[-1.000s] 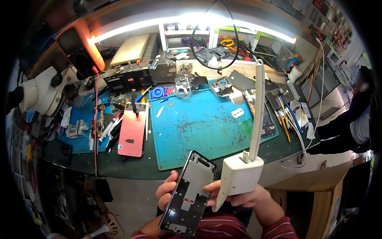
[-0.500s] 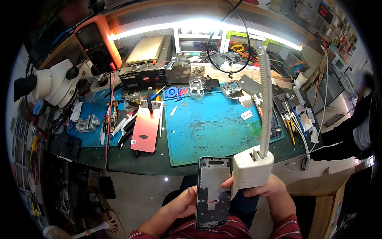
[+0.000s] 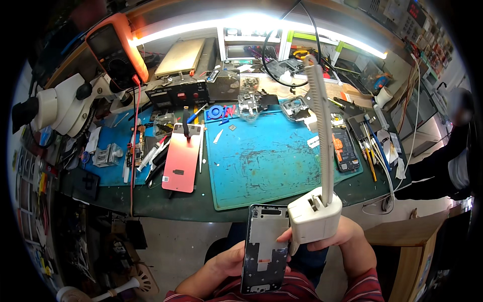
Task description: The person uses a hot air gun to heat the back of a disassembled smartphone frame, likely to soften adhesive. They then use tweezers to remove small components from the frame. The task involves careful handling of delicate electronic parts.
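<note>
My left hand (image 3: 229, 260) grips the left edge of a phone frame (image 3: 263, 264), an upright grey-and-black plate with a dark rim, near my lap. In my right hand (image 3: 347, 234) is a white dispensing gun (image 3: 317, 219) with a long toothed rod (image 3: 322, 136) rising from its top. The gun's body hides much of that hand; one fingertip shows beside the frame, another below the body. A pale tip of the gun points down by the frame's right edge. What it touches there is hidden.
Beyond the frame lies a blue work mat (image 3: 261, 161). Left of it rest a pink phone panel (image 3: 179, 163), an orange multimeter (image 3: 118, 53) and a white microscope (image 3: 63, 103). An opened phone (image 3: 345, 149) and several brushes (image 3: 370, 151) lie to the right. Another person (image 3: 453, 151) is at far right.
The gun's rod has swung left at its top, baring more of the opened phone. The gun and the phone frame have shifted slightly left and down; the whole view has shifted a little too.
</note>
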The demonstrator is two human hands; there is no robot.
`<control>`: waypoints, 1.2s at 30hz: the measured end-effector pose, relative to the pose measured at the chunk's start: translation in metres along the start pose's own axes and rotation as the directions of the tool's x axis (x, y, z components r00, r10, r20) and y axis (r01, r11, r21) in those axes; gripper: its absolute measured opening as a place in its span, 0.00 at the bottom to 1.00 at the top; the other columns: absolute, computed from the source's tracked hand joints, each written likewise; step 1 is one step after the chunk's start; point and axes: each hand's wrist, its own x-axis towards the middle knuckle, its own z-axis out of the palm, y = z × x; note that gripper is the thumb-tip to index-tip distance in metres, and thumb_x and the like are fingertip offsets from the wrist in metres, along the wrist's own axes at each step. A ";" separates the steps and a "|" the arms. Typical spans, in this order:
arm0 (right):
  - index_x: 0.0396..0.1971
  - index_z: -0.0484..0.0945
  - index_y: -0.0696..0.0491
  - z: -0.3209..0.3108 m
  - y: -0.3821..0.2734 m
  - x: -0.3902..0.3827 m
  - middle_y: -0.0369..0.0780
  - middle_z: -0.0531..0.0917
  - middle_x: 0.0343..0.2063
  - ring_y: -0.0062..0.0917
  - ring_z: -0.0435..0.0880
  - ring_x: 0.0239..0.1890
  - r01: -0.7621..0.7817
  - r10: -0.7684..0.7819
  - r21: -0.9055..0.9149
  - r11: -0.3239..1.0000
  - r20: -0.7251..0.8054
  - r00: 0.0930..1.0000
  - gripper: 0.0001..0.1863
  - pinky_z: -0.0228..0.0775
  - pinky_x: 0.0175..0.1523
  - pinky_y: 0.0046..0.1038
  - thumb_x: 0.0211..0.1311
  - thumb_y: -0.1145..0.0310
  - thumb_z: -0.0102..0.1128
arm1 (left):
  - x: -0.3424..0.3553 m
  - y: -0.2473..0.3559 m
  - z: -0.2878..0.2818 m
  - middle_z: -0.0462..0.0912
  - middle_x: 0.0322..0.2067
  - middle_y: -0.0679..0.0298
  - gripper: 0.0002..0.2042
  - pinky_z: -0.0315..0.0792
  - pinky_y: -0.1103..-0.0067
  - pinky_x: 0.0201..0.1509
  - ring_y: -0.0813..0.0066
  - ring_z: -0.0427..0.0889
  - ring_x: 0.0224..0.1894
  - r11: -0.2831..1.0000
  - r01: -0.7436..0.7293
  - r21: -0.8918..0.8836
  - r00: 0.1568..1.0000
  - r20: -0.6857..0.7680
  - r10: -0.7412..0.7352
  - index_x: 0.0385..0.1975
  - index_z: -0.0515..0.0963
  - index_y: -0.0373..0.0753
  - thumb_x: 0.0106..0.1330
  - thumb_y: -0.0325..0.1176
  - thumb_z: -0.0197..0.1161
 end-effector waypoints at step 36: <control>0.36 0.77 0.58 0.006 -0.001 0.090 0.43 0.81 0.33 0.31 0.81 0.37 0.795 -0.848 -0.314 0.519 -0.304 0.433 0.13 0.76 0.43 0.37 0.56 0.69 0.72 | 0.024 0.028 0.044 0.79 0.50 0.47 0.54 0.77 0.69 0.58 0.62 0.80 0.54 0.996 -0.067 0.058 0.921 -0.379 0.084 0.59 0.66 0.29 0.40 0.68 0.75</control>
